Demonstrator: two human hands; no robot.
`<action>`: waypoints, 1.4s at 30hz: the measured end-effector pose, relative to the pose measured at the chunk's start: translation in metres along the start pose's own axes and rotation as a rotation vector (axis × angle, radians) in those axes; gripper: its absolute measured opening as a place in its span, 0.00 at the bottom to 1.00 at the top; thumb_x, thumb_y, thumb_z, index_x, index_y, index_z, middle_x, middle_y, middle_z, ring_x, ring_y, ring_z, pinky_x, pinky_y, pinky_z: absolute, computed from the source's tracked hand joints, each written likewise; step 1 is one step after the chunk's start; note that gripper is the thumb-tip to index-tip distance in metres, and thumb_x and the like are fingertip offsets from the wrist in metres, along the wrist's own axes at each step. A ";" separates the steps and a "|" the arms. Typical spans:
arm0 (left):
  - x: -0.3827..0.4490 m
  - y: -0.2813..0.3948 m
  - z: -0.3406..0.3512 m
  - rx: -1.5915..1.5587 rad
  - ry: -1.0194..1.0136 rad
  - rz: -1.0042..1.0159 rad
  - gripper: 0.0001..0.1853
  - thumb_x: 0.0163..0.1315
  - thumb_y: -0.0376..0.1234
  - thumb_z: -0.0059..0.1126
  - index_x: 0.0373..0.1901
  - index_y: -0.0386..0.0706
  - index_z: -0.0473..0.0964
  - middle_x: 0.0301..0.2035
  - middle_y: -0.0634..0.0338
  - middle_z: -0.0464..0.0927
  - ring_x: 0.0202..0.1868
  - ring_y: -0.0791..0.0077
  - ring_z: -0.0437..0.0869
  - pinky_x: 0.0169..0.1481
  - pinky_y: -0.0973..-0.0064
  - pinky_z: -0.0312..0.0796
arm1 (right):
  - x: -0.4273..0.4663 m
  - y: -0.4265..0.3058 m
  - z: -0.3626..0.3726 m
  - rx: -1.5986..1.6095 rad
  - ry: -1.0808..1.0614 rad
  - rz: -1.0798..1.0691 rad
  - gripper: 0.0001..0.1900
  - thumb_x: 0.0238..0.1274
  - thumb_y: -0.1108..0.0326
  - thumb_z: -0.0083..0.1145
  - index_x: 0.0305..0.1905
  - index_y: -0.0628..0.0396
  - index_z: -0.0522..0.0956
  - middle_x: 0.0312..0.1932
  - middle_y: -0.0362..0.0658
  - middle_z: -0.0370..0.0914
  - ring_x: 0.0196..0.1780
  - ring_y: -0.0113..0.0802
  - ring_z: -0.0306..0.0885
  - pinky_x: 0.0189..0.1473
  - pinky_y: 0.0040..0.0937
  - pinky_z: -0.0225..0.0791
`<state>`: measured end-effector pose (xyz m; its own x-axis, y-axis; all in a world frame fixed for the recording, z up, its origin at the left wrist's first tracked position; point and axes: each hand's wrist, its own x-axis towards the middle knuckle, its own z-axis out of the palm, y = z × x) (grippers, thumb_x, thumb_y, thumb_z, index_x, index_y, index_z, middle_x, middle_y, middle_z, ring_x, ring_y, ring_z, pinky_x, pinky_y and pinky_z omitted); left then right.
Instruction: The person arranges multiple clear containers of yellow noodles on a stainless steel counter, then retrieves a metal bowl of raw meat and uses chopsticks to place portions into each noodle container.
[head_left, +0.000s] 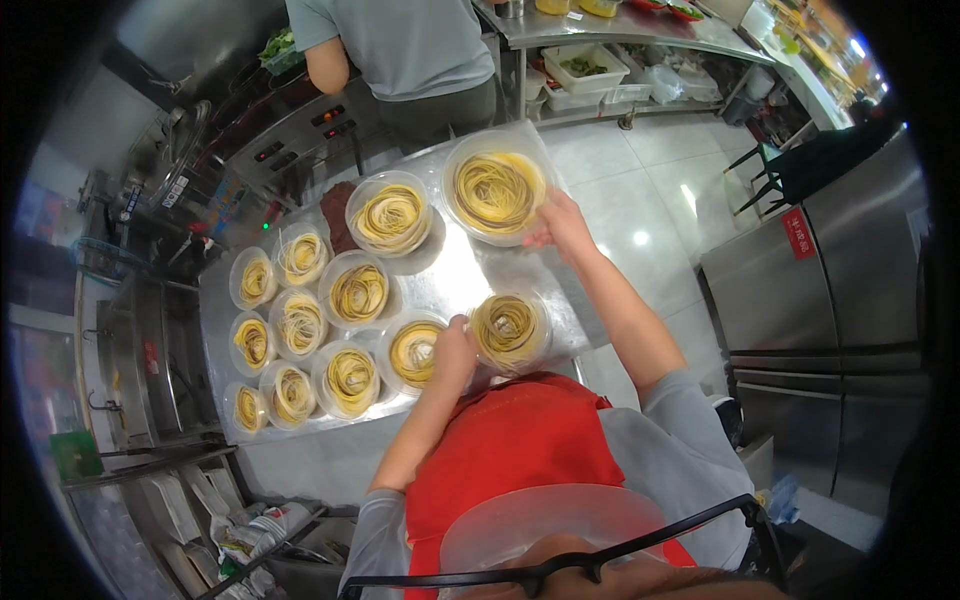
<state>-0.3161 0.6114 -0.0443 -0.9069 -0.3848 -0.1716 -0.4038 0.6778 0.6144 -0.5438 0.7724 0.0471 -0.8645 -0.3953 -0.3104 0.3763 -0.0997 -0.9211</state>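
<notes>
My right hand (559, 221) holds the right side of a large translucent plastic bowl (495, 187) of yellow and brown noodles, at the far right of the steel table. Along the near edge, my left hand (454, 349) has its fingers at the left rim of another noodle bowl (511, 330). Just left of that hand stands a similar bowl (415, 352); the wrist overlaps its edge. Several more noodle bowls, such as this one (358, 292), stand in rows across the left half of the table.
A dark reddish-brown cloth (339, 217) lies by the steel table's (457, 277) far edge. Beyond it a person in a grey shirt (405, 45) stands at the cooking counter. Steel refrigerators (772, 292) are to the right; a shelf rack (225, 517) is at lower left.
</notes>
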 end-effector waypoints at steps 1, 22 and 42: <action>0.001 0.002 0.001 0.047 -0.006 -0.045 0.22 0.62 0.35 0.58 0.56 0.36 0.72 0.33 0.34 0.81 0.37 0.36 0.83 0.45 0.51 0.76 | -0.007 -0.004 -0.008 0.010 -0.033 -0.030 0.26 0.65 0.73 0.40 0.68 0.60 0.62 0.36 0.50 0.79 0.23 0.34 0.79 0.20 0.28 0.72; 0.150 -0.065 -0.102 -1.071 0.393 -0.432 0.24 0.66 0.35 0.57 0.56 0.26 0.65 0.32 0.47 0.77 0.26 0.62 0.85 0.23 0.71 0.78 | -0.130 0.110 -0.139 -0.400 0.172 0.360 0.23 0.71 0.57 0.50 0.66 0.53 0.67 0.38 0.48 0.81 0.22 0.31 0.80 0.17 0.21 0.63; 0.146 -0.090 -0.112 -1.045 0.123 -0.209 0.04 0.55 0.20 0.41 0.26 0.30 0.68 0.18 0.52 0.73 0.15 0.65 0.79 0.15 0.75 0.69 | 0.060 0.047 0.015 -0.406 0.305 0.268 0.22 0.60 0.73 0.49 0.59 0.67 0.61 0.33 0.55 0.78 0.22 0.34 0.79 0.19 0.30 0.71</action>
<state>-0.3990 0.4239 -0.0379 -0.7899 -0.5312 -0.3064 -0.1937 -0.2579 0.9465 -0.5735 0.7303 -0.0114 -0.8361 -0.0714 -0.5440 0.4896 0.3503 -0.7985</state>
